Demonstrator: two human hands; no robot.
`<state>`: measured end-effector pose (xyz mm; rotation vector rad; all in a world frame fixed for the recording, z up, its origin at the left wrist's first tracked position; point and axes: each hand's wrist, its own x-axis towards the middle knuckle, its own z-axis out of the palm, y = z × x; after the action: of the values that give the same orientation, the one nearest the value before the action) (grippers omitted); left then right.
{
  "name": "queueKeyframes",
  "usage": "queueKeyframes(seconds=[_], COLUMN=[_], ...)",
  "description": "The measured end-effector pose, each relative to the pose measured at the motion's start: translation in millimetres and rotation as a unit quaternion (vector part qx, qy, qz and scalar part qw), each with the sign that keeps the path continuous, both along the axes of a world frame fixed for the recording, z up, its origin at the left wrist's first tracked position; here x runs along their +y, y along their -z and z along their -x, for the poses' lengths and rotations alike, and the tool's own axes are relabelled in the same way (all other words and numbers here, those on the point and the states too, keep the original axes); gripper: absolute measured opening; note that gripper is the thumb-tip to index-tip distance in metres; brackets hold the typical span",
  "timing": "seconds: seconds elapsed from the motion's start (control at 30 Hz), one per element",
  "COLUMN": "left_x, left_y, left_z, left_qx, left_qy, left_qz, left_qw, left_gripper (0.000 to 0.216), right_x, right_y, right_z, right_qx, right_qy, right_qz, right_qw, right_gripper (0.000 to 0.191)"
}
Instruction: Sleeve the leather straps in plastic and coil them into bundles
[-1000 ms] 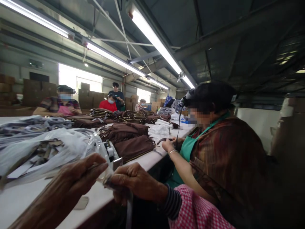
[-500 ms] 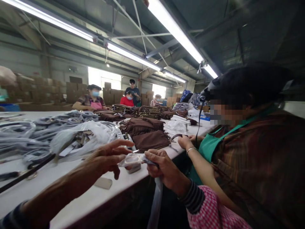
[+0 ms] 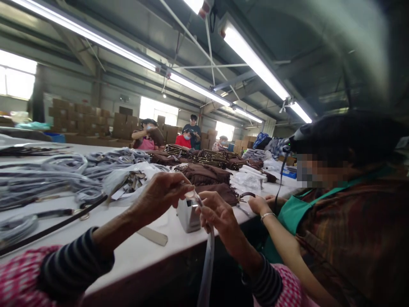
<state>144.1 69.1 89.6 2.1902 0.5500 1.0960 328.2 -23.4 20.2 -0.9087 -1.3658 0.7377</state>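
Observation:
My left hand (image 3: pixel 161 194) is raised over the white table (image 3: pixel 134 251), fingers pinched on the top end of a clear plastic strip (image 3: pixel 207 260). My right hand (image 3: pixel 217 213) is closed on the same strip just below, and the strip hangs down past the table edge. A small grey tape dispenser (image 3: pixel 188 215) stands on the table right behind both hands. A flat grey tag (image 3: pixel 153 236) lies on the table under my left wrist.
A plastic bag of card tags (image 3: pixel 128 183) and coils of grey straps (image 3: pixel 64 170) lie to the left. Brown fabric piles (image 3: pixel 204 175) are behind. A person in a green apron (image 3: pixel 335 204) sits close on my right, hand at scissors (image 3: pixel 244 197). Other people sit farther back.
The view has swung left. Both my hands have lifted and come closer together on the plastic strip, now in front of the tape dispenser.

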Motion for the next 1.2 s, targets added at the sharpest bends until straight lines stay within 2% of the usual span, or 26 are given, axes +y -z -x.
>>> queueKeyframes(seconds=[0.07, 0.17, 0.23, 0.3, 0.4, 0.5, 0.57, 0.63, 0.77, 0.9, 0.97, 1.1, 1.13, 1.2], left_x=[4.4, 1.6, -4.1, -9.3, -12.5, -11.1, -8.6, -5.6, -2.6, -2.6, -1.3, 2.0, 2.3, 1.8], left_y=[-10.5, -31.2, -47.3, -63.3, -83.3, -94.8, -97.2, -96.0, -87.6, -79.9, -78.4, -78.6, -78.4, -75.6], left_z=[1.4, 1.8, 0.1, -3.1, -8.7, -12.0, -12.1, -11.3, -9.7, -5.7, -0.1, 15.9, 19.7, 25.7], left_qx=[0.011, 0.049, 0.065, 0.067, 0.059, 0.07, 0.089, 0.095, 0.093, 0.116, 0.131, 0.112, 0.094, 0.04], left_qy=[-0.01, -0.018, -0.023, -0.027, -0.026, -0.015, 0.003, 0.026, 0.05, 0.072, 0.056, 0.001, 0.001, 0.024], left_qz=[-0.038, -0.146, -0.222, -0.266, -0.289, -0.304, -0.297, -0.257, -0.152, -0.117, -0.121, -0.237, -0.244, -0.186], left_qw=[0.999, 0.988, 0.973, 0.961, 0.955, 0.95, 0.951, 0.961, 0.983, 0.984, 0.982, 0.965, 0.965, 0.981], left_gripper=[0.026, 0.026, 0.024, 0.022, 0.021, 0.023, 0.024, 0.023, 0.023, 0.023, 0.027, 0.031, 0.031, 0.032], right_x=[-0.3, 1.9, 4.9, 8.5, 13.8, 17.3, 18.4, 18.4, 17.0, 15.2, 14.6, 12.3, 10.9, 6.8], right_y=[1.4, -2.5, -10.1, -19.9, -34.2, -43.9, -47.4, -49.4, -52.7, -55.4, -55.9, -56.6, -56.7, -55.9], right_z=[3.3, 7.5, 10.5, 12.9, 15.3, 16.7, 17.7, 19.0, 23.7, 25.1, 22.4, 15.9, 14.9, 13.6], right_qx=[-0.077, -0.146, -0.132, -0.092, -0.034, 0.002, 0.01, 0.012, 0.005, -0.006, -0.034, -0.105, -0.125, -0.185], right_qy=[0.065, 0.14, 0.145, 0.133, 0.13, 0.133, 0.131, 0.122, 0.094, 0.065, 0.06, 0.072, 0.085, 0.133], right_qz=[-0.046, -0.107, -0.127, -0.126, -0.125, -0.133, -0.128, -0.121, -0.122, -0.112, -0.101, -0.095, -0.105, -0.155], right_qw=[0.994, 0.973, 0.972, 0.979, 0.983, 0.982, 0.983, 0.985, 0.988, 0.991, 0.992, 0.987, 0.983, 0.961], right_gripper=[0.035, 0.024, 0.026, 0.025, 0.025, 0.025, 0.026, 0.026, 0.027, 0.031, 0.032, 0.03, 0.029, 0.025])
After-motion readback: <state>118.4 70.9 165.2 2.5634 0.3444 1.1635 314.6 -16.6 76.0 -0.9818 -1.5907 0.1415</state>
